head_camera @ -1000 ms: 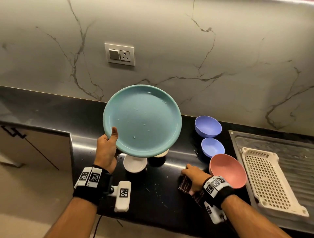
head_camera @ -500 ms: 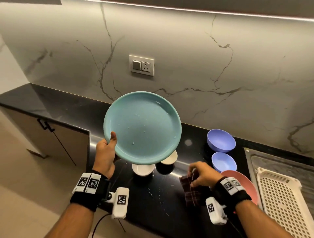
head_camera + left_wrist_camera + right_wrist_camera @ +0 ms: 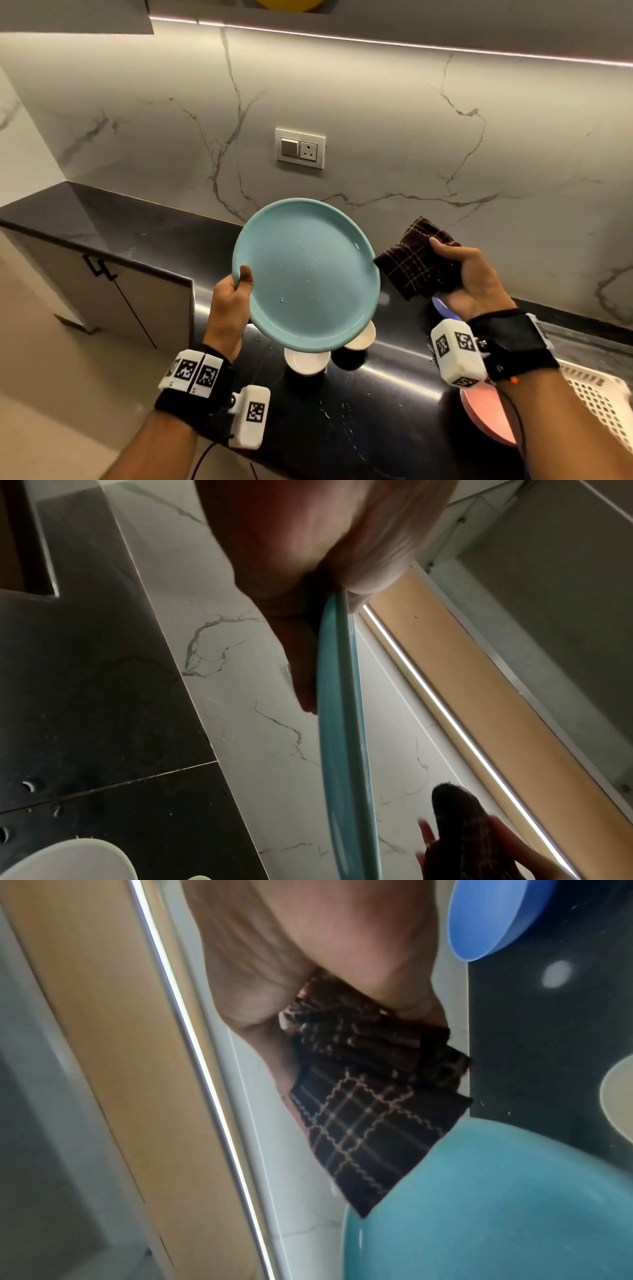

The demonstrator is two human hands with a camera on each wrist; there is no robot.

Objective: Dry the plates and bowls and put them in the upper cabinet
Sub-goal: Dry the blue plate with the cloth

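Observation:
A teal plate (image 3: 308, 274) with water drops on its face is held tilted above the black counter (image 3: 359, 421). My left hand (image 3: 233, 298) grips its left rim, thumb on the face and fingers behind, as the left wrist view shows at the plate's edge (image 3: 342, 710). My right hand (image 3: 469, 274) holds a folded dark checked cloth (image 3: 416, 258) just right of the plate; the cloth's corner (image 3: 363, 1123) meets the plate's rim (image 3: 496, 1204).
Two white bowls (image 3: 305, 361) stand on the counter under the plate. A blue bowl (image 3: 496, 915) and a pink bowl (image 3: 486, 421) lie at the right, next to a cream drying rack (image 3: 603, 404). A socket plate (image 3: 300, 148) is on the marble wall. Upper cabinet underside (image 3: 376, 17) overhead.
My right hand has lifted the checked cloth off the counter and brought it up beside the plate's right rim. The left hand keeps holding the plate; the camera has tilted upward.

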